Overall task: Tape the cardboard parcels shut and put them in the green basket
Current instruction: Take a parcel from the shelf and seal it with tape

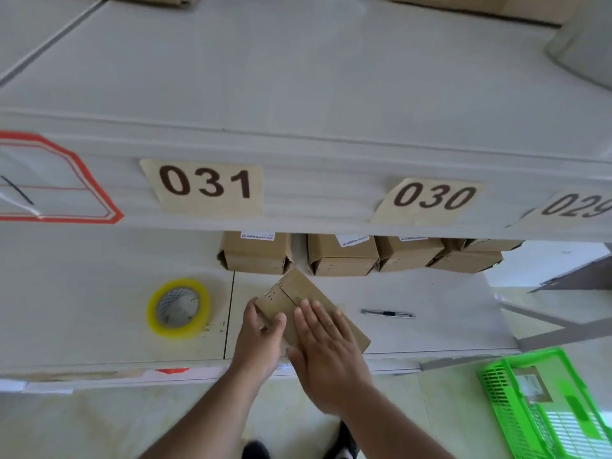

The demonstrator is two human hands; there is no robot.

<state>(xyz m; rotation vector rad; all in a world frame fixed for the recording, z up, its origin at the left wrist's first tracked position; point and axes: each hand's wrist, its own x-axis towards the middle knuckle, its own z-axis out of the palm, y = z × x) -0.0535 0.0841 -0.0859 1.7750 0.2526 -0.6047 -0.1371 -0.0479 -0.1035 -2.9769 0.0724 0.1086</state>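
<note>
So the green basket [516,409] is parked down on the floor at about 4 o'clock, just off the corner of the desk [99,309]. Makes sense to me, a finished box only needs a short drop to the side. Looks like there's already a parcel lying in it, though the mesh makes it hard to be sure.

Dead centre, right at the near edge of the desk, is the parcel [299,294] being worked on. It's turned at an angle, flap seam facing up, which I'd guess is so the seam runs along the line a strip of tape would follow. Can't tell if any tape is on it.

Hands: the left hand [261,339] is cupped round the near-left corner, thumb on one side and fingers curled over the top, pinning it in place. The right hand [328,356] is flat and spread out, palm down on the top face, fingers nearly straight and close together. Neither one is carrying anything. Reads like pressing the flaps down.

The tape roll [178,308], clear with a yellowish tint, lies flat at 9 o'clock from the parcel, near the left hand. A box cutter [387,314] lies at 3 o'clock, near the right hand. Handy split.

Further back at 12 o'clock, a row of waiting parcels [342,255] is tucked under the shelf [331,160] with the 031 [205,183] and 030 [433,197] labels.
</note>
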